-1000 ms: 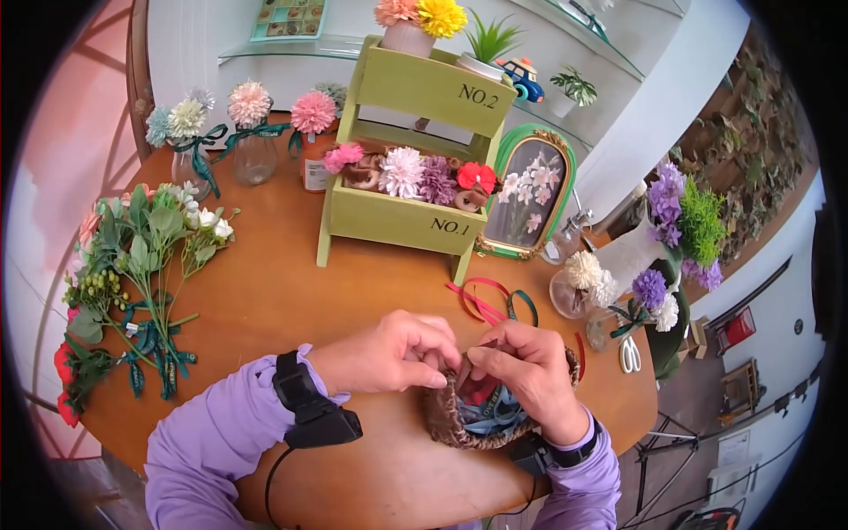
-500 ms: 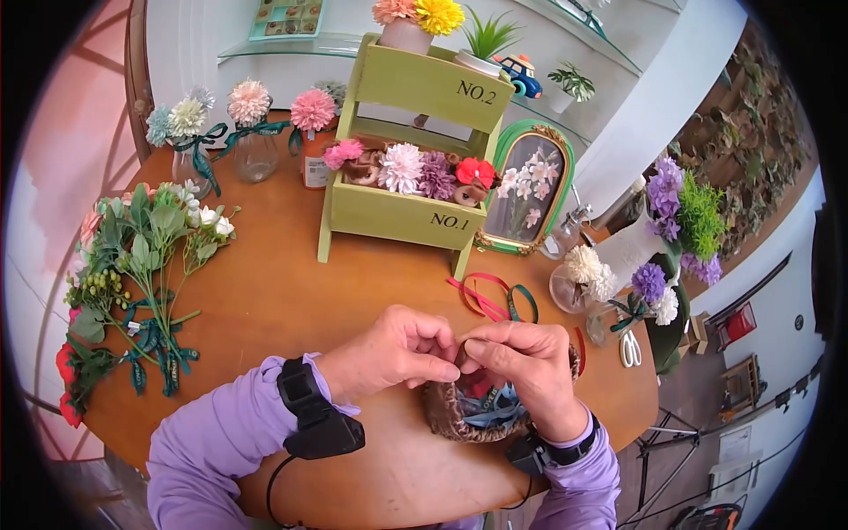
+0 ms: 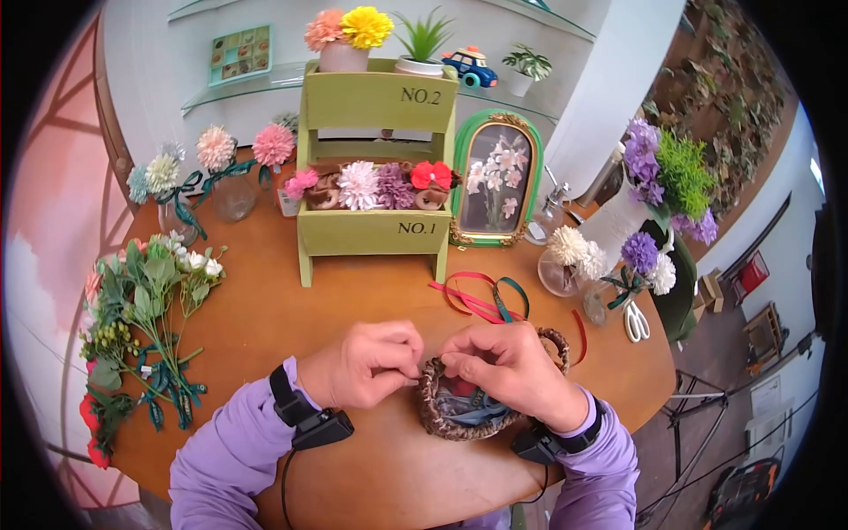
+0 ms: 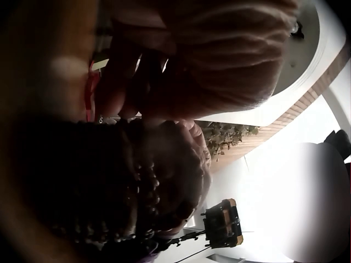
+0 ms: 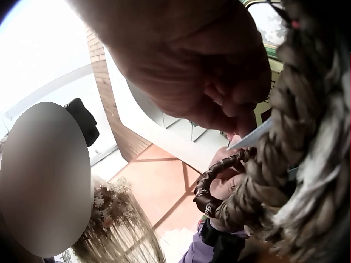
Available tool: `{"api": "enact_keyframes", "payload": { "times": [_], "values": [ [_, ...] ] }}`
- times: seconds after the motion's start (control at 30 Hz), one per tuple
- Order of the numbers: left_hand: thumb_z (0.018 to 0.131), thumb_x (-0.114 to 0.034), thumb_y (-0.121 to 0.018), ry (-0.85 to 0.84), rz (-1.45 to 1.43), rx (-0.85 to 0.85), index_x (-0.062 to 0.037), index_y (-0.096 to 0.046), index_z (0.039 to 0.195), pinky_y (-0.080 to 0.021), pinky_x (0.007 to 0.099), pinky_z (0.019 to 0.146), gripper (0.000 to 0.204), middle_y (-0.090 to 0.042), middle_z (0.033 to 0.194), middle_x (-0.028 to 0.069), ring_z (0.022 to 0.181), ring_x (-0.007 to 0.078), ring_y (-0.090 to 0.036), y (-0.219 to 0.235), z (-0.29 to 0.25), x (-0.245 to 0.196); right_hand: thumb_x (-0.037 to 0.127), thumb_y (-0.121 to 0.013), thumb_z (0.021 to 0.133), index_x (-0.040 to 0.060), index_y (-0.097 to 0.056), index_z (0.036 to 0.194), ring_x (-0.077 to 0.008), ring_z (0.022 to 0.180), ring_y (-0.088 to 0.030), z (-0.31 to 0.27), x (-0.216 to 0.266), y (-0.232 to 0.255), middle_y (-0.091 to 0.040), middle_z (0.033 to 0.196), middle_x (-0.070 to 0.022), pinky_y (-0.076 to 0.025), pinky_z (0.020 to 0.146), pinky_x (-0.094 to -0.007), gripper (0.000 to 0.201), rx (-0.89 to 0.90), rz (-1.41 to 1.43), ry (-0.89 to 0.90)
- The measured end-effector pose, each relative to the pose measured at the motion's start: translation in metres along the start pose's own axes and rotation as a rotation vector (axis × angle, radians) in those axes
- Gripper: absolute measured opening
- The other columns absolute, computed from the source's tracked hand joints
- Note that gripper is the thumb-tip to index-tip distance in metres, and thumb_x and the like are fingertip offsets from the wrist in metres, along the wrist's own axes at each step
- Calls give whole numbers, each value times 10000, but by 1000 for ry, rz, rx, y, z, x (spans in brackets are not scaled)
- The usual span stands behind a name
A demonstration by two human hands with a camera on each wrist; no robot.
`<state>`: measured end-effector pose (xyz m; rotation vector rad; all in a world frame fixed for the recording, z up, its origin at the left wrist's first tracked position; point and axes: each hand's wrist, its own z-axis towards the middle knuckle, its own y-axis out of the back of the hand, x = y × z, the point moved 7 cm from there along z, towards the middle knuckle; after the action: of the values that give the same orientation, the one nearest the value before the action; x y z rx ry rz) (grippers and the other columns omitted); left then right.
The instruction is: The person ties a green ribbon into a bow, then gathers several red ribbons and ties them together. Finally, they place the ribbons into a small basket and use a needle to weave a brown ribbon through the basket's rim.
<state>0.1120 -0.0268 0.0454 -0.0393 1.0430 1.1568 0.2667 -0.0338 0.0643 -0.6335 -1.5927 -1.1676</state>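
A brown braided basket (image 3: 459, 430) sits near the table's front edge, with blue ribbon (image 3: 477, 412) and a bit of red inside. My right hand (image 3: 503, 367) reaches over it and pinches its left-side handle (image 5: 204, 192), wrapped in dark brown material. A pale strip (image 5: 252, 137) shows by those fingertips in the right wrist view. Just outside that handle is my left hand (image 3: 375, 364), fingers bent and thumb close to the fingertips; I cannot tell what lies between them. The left wrist view is dark, the basket's braid (image 4: 137, 197) below the hand.
A green two-tier stand (image 3: 375, 231) with flowers and doll heads stands behind. Artificial flowers (image 3: 146, 305) lie at left. Red and green ribbons (image 3: 477, 300) lie behind the basket. White-handled scissors (image 3: 636, 321), flower vases (image 3: 559, 272) and a green-framed picture (image 3: 496, 181) are at right.
The head view has turned, shifting the stand and shelves left. My left hand has drawn slightly away from the right fingertips; the right hand stays at the handle.
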Motion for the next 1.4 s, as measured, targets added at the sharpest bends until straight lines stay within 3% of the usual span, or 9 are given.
{"api": "enact_keyframes", "payload": {
  "times": [0.33,0.37,0.4,0.53,0.6,0.77,0.83,0.97,1.4],
  "values": [
    [617,100,-678,-163,514,-225,2,-664,761,-469,348,574,175,-582,742,86,682,257,-575,0,7,-18,50,-717,816,-17,-676,936,-101,612,-602,-5,12,-5,-649,700,-77,-491,578,-259,143,65,-360,274],
    [617,100,-678,-165,515,-217,2,-664,761,-469,348,574,175,-582,742,86,682,257,-575,-2,7,-18,74,-721,795,-2,-664,920,-199,609,-616,-6,17,-3,-641,691,-106,-489,570,-316,158,30,-321,238],
    [636,83,-675,-133,492,-220,-8,-640,727,-471,353,574,132,-578,739,87,684,260,-573,-3,7,-15,98,-725,773,12,-651,903,-298,605,-630,-6,18,-1,-634,683,-134,-487,562,-373,173,-4,-281,201],
    [643,75,-652,-49,396,-146,-10,-618,695,-469,352,585,105,-572,713,104,677,269,-566,-7,6,-7,93,-728,760,19,-642,923,-303,621,-636,-4,19,-6,-634,700,-139,-493,569,-392,199,44,-323,252],
    [639,74,-645,25,359,-151,-5,-615,695,-468,348,587,101,-562,697,114,675,278,-562,-9,5,-3,50,-720,791,9,-687,940,-209,618,-636,-5,18,-2,-654,719,-94,-503,565,-307,158,-60,-405,275],
    [671,80,-637,196,274,-155,3,-620,713,-458,305,591,90,-553,648,89,666,238,-563,-11,1,4,45,-707,782,0,-701,890,-287,658,-663,-12,19,-9,-670,752,-134,-526,596,-359,118,-28,-410,479],
    [715,109,-635,668,-122,-281,6,-630,736,-452,269,614,105,-573,684,47,688,161,-561,-12,-12,27,47,-705,779,-2,-707,881,-306,671,-668,-14,17,-12,-674,762,-145,-532,609,-371,113,-24,-417,470],
    [715,159,-635,370,-210,-242,29,-640,773,-458,243,655,143,-591,781,51,764,120,-569,-4,-11,35,47,-699,787,-1,-721,936,-313,701,-681,-15,12,-12,-689,802,-170,-545,629,-365,157,-55,-431,461],
    [731,198,-644,511,-526,-362,27,-643,782,-525,269,737,178,-632,855,81,787,144,-607,-3,-22,57,103,-695,802,22,-729,989,-338,653,-667,-17,8,-12,-678,768,-191,-535,596,-384,206,-92,-471,470]
  ]
}}
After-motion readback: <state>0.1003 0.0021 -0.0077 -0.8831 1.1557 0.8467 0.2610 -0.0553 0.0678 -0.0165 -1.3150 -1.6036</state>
